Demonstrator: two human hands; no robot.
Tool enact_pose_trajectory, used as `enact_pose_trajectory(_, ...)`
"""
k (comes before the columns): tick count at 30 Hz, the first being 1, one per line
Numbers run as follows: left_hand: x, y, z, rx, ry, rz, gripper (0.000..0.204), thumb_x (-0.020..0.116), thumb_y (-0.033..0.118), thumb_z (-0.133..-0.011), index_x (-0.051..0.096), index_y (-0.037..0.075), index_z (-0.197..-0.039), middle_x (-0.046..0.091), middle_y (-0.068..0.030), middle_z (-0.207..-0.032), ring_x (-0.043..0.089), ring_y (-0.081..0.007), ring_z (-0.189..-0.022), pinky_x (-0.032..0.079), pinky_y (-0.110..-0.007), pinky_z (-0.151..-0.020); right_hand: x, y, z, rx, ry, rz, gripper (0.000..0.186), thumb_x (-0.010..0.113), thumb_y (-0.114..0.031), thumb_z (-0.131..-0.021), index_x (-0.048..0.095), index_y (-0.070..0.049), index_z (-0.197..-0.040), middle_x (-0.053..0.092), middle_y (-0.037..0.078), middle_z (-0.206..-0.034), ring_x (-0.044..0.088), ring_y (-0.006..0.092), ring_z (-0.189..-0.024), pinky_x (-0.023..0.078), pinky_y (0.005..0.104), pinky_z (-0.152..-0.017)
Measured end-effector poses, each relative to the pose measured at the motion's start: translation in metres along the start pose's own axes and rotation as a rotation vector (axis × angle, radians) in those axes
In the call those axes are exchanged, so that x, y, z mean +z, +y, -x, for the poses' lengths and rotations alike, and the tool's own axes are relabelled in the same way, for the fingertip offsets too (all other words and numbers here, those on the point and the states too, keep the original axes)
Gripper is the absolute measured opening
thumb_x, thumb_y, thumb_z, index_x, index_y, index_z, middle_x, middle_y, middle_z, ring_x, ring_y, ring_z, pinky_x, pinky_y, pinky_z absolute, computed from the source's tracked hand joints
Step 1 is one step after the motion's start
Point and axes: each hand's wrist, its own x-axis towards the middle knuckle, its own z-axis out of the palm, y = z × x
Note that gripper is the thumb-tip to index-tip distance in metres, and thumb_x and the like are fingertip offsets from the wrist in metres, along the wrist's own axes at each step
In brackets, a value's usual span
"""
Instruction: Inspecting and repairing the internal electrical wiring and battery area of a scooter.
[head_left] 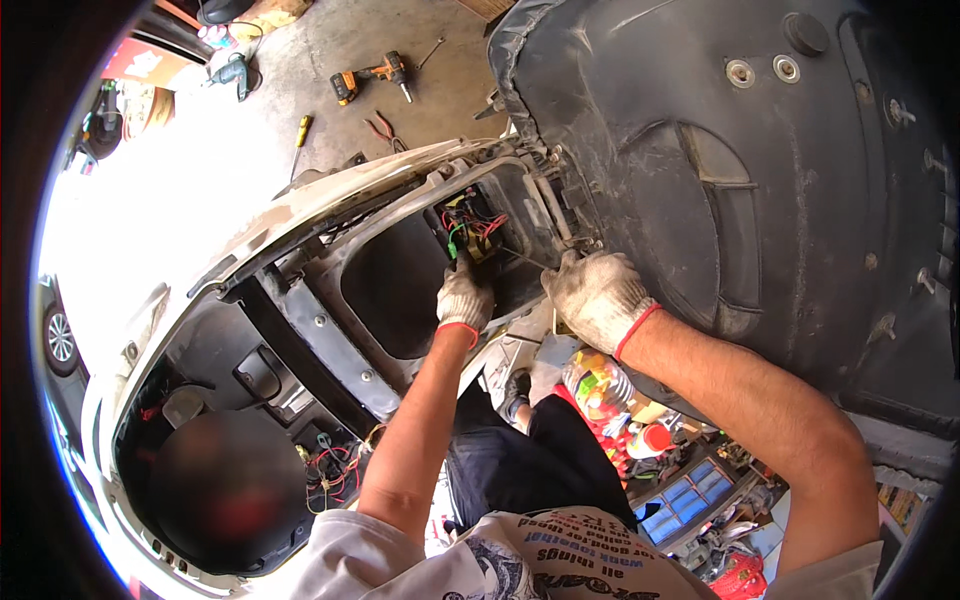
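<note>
Concrete floor point(440, 115) lies beyond a pale body panel point(325, 190), with a yellow-handled screwdriver point(303, 130), then red-handled pliers point(383, 130) and an orange-black drill point(372, 76) on it. Inside the dark compartment point(395, 290), the gloved left hand point(466, 298) reaches a green connector point(453, 245) at its fingertips; whether they pinch it, I cannot tell. Red wires point(490, 226) sit just beyond those fingertips, left of the gloved right hand point(598, 300), which is curled around a thin rod point(525, 259) beside the black panel point(640, 190).
</note>
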Motion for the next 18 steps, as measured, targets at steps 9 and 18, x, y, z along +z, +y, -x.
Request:
enact_pose_trajectory(9,0.017,-0.04,-0.015,0.006,0.112,0.353,0.04,0.057,0.011,-0.086,0.055,0.007,-0.126,0.061,-0.0159,-0.122,0.056,-0.0286,-0.116,0.045,-0.033,-0.094,0.0,0.001,-0.003,-0.012,0.002,-0.007,0.024,0.05,-0.018,-0.087,0.062,-0.007,-0.105,0.065,0.016,-0.097,0.068,0.0304,-0.083,0.053,0.045,-0.062)
enact_pose_trajectory(18,0.028,-0.046,-0.029,0.074,0.074,0.216,0.048,0.053,0.014,-0.083,0.049,0.006,-0.13,0.061,-0.0214,-0.118,0.056,-0.0374,-0.112,0.046,-0.04,-0.094,0.005,0.005,-0.004,-0.019,0.087,-0.073,0.023,0.048,-0.019,-0.09,0.062,-0.006,-0.103,0.065,0.017,-0.098,0.067,0.0319,-0.081,0.053,0.0463,-0.061)
